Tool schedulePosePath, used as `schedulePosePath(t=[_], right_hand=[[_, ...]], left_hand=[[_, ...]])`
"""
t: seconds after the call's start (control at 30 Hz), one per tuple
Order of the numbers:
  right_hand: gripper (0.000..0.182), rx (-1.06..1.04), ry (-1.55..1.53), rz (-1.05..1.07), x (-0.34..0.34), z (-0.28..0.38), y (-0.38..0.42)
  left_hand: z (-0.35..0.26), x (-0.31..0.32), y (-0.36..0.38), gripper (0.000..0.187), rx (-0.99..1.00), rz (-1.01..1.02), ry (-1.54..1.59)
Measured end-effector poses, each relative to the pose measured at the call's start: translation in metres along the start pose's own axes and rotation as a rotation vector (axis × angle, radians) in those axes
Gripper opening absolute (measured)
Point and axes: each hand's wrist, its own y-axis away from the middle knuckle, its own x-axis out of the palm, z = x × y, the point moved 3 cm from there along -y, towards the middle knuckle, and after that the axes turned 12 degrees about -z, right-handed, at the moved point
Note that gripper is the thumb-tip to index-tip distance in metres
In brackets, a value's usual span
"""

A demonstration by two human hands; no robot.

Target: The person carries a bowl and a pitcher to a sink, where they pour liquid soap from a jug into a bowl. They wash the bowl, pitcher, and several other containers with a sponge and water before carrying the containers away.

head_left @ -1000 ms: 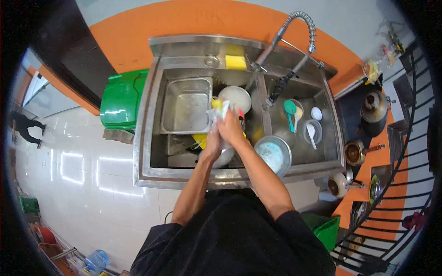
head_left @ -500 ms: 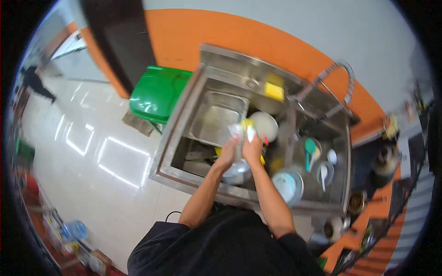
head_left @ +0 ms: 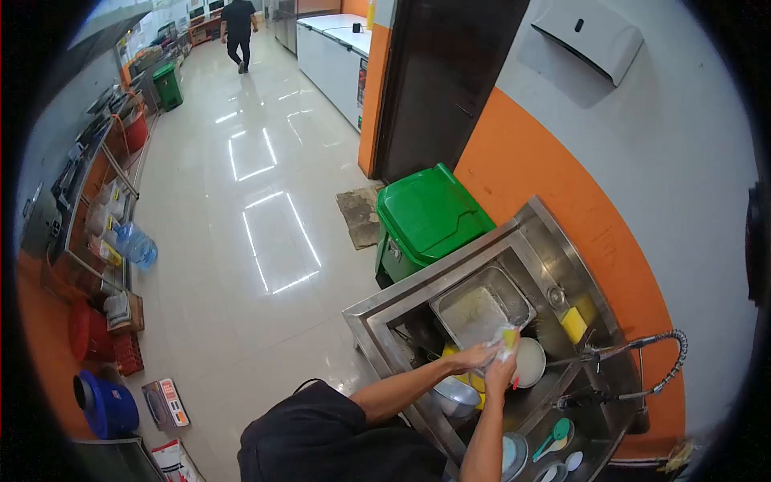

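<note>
The room is a big kitchen with a shiny white floor (head_left: 241, 209) and a wall painted orange at the bottom and grey on top. A green bin (head_left: 426, 217) stands by the wall, just beside a steel sink (head_left: 377, 317). Far down the room, a person in dark clothes (head_left: 239, 24) is seen from behind.

The person at the sink has both hands over it. The left hand (head_left: 470, 356) and the right hand (head_left: 502, 373) are close together, touching the same small thing. It is a clear plastic wrap or bag (head_left: 507, 337) with a bit of yellow on it, held up above the sink. The left fingers look curled around its lower part. The right fingers look closed on it too. The hands are small here, so I cannot tell how tight they hold.

Under the hands sit a white plate (head_left: 530, 361), a metal bowl (head_left: 454, 395) and something yellow. A metal tray (head_left: 480, 309) lies in the sink near the bin. A yellow sponge (head_left: 573, 324) rests on the back edge. The bendy tap (head_left: 642, 369) curves over the right part.

The right side of the sink is cut off at the bottom edge. Only parts of a blue plate (head_left: 510, 454) and some spoons show there.
</note>
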Motion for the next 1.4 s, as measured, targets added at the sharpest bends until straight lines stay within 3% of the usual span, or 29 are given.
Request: schedulePosePath(t=[0.03, 0.07, 0.1, 0.17, 0.2, 0.23, 0.3, 0.33, 0.4, 0.43, 0.53, 0.57, 0.63, 0.7, 0.77, 0.83, 0.87, 0.9, 0.93, 0.97, 1.0, 1.03, 1.07, 1.1, 1.17, 1.2, 1.3, 1.33, 1.4], right_hand=[[0.043, 0.017, 0.016, 0.067, 0.003, -0.01, 0.006], [0.041, 0.032, 0.034, 0.133, 0.006, -0.023, 0.011], [0.041, 0.023, 0.033, 0.136, 0.004, -0.029, 0.024], [0.041, -0.315, 0.3, 0.152, 0.017, -0.021, 0.049], [0.041, -0.323, 0.3, 0.154, 0.02, -0.009, 0.054], [0.036, -0.374, 0.267, 0.056, 0.017, 0.01, 0.058], [0.033, -0.426, 0.227, -0.038, 0.014, 0.017, 0.059], [0.031, -0.467, 0.249, -0.015, 0.014, 0.011, 0.055], [0.032, -0.516, 0.27, 0.003, 0.01, 0.0, 0.046], [0.03, -0.428, 0.269, 0.006, 0.008, -0.008, 0.04], [0.029, -0.303, 0.222, -0.065, 0.01, -0.036, 0.038], [0.029, -0.269, 0.178, -0.142, 0.01, -0.044, 0.037], [0.028, -0.414, 0.204, -0.136, 0.002, -0.013, 0.041], [0.028, -0.559, 0.233, -0.121, -0.004, -0.004, 0.045], [0.03, -0.358, 0.258, -0.117, -0.006, -0.023, 0.038], [0.033, -0.401, 0.246, -0.152, -0.011, -0.032, 0.036], [0.033, -0.272, 0.119, -0.199, -0.014, -0.05, 0.034], [0.034, -0.14, 0.008, -0.236, -0.02, -0.055, 0.031], [0.035, -0.014, -0.111, -0.285, -0.026, -0.054, 0.028], [0.035, -0.013, -0.113, -0.276, -0.033, -0.049, 0.023], [0.034, -0.06, -0.06, -0.306, -0.041, -0.04, 0.014], [0.033, -0.108, -0.008, -0.342, -0.051, -0.034, 0.004], [0.029, -0.252, 0.125, -0.128, -0.057, -0.028, -0.005], [0.029, -0.249, 0.123, -0.134, -0.068, -0.019, -0.006], [0.025, -0.287, 0.189, 0.368, -0.071, -0.006, -0.006], [0.022, -0.344, 0.161, 0.439, -0.072, -0.006, -0.002], [0.018, -0.296, 0.164, 0.563, -0.075, -0.009, -0.002], [0.018, -0.3, 0.162, 0.565, -0.074, 0.005, -0.002], [0.017, -0.051, 0.103, 0.11, -0.083, 0.029, -0.002]], left_hand=[[0.009, -0.001, -0.009, 0.057, 0.142, 0.007, -0.015], [0.02, -0.001, -0.014, 0.047, 0.282, -0.162, 0.073], [0.026, -0.007, -0.019, 0.047, 0.291, -0.164, 0.076], [0.032, -0.028, -0.027, 0.035, 0.172, -0.302, 0.175], [0.007, -0.017, -0.001, 0.03, 0.106, -0.387, 0.532], [0.014, -0.02, -0.01, 0.03, 0.109, -0.388, 0.539], [0.041, -0.033, -0.028, 0.044, -0.096, -0.525, 0.563], [0.066, -0.036, -0.041, 0.044, -0.094, -0.529, 0.566], [0.108, -0.023, -0.062, 0.057, -0.269, -0.143, 0.833], [0.094, -0.019, -0.054, 0.057, -0.263, -0.141, 0.827], [0.03, 0.01, 0.0, 0.056, -0.249, -0.485, 0.468], [0.046, 0.001, -0.011, 0.056, -0.247, -0.483, 0.473], [0.086, -0.019, -0.044, 0.051, -0.085, -0.078, 0.687], [0.072, 0.01, -0.014, 0.048, 0.0, -0.135, 0.59], [0.061, 0.015, -0.004, 0.044, 0.086, -0.189, 0.472], [0.049, 0.023, 0.005, 0.044, -0.096, -0.142, 0.803], [0.033, 0.019, 0.016, 0.046, -0.126, -0.334, 0.49], [0.032, 0.012, 0.012, 0.046, -0.123, -0.339, 0.498], [0.033, 0.002, 0.002, 0.051, -0.058, -0.245, 0.04], [0.038, -0.005, -0.003, 0.056, 0.001, -0.144, -0.417], [0.022, -0.001, 0.017, 0.059, 0.229, -0.274, -0.623], [0.023, -0.003, 0.023, 0.059, 0.227, -0.277, -0.626], [0.017, -0.002, 0.032, 0.051, 0.563, -0.3, -0.716], [0.011, 0.001, 0.043, 0.044, 0.907, -0.315, -0.795], [-0.004, -0.009, 0.051, 0.038, 0.799, -0.254, -0.956], [-0.011, -0.011, 0.053, 0.035, 0.679, -0.194, -1.112], [-0.025, -0.002, 0.057, 0.038, 0.711, -0.14, -1.293], [-0.022, -0.002, 0.052, 0.038, 0.712, -0.145, -1.294], [-0.019, 0.005, 0.049, 0.036, 0.885, -0.153, -1.249]])
